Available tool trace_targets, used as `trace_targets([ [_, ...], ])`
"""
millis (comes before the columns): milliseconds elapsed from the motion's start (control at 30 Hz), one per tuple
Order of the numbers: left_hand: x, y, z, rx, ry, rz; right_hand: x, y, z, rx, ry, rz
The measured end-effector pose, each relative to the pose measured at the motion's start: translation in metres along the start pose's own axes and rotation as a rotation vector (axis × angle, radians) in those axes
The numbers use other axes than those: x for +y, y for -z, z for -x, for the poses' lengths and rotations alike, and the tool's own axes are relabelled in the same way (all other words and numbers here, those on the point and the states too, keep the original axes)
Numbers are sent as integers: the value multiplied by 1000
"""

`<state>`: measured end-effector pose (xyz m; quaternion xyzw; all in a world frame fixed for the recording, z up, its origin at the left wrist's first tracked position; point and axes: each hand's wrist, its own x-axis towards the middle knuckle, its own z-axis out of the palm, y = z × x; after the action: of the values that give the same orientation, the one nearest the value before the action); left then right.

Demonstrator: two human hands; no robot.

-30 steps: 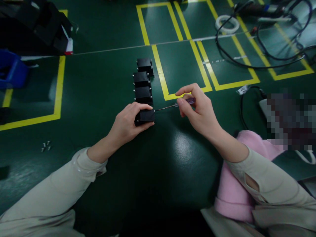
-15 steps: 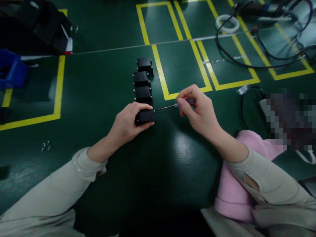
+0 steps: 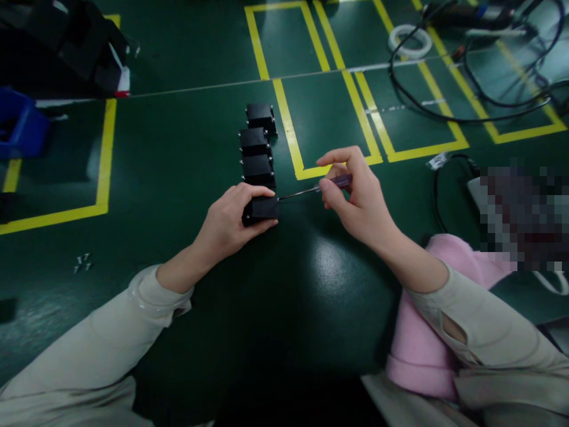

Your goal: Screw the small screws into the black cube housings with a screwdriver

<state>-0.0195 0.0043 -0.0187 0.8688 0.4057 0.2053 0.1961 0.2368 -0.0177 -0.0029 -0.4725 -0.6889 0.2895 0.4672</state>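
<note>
My left hand (image 3: 229, 219) grips a small black box (image 3: 263, 209) on the green table, thumb and fingers along two of its sides. A screwdriver (image 3: 340, 181) with a purplish clear handle lies in my right hand (image 3: 358, 196), its index finger lifted off the handle. The thin shaft points left, and its tip meets the right end of the box, at a screw. Beyond the held box, a row of similar black boxes (image 3: 258, 169) leads away from me, with small shiny screws at their corners.
Several loose screws (image 3: 83, 262) lie on the left. A blue bin (image 3: 22, 124) and dark equipment (image 3: 75, 50) stand far left. At the right are a pink cloth (image 3: 422, 344), a white tape roll (image 3: 409, 41) and black cables (image 3: 466, 118). Yellow tape (image 3: 288, 127) marks the table.
My right index finger has lifted and stretched away from the screwdriver handle. My left hand and the box stay in place.
</note>
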Motion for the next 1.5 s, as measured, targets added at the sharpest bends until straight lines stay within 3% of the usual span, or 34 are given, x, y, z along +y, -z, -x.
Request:
trace_targets([
  [1500,-2,-1,0,22,-34,-9,3,-1,0,19,21,14],
])
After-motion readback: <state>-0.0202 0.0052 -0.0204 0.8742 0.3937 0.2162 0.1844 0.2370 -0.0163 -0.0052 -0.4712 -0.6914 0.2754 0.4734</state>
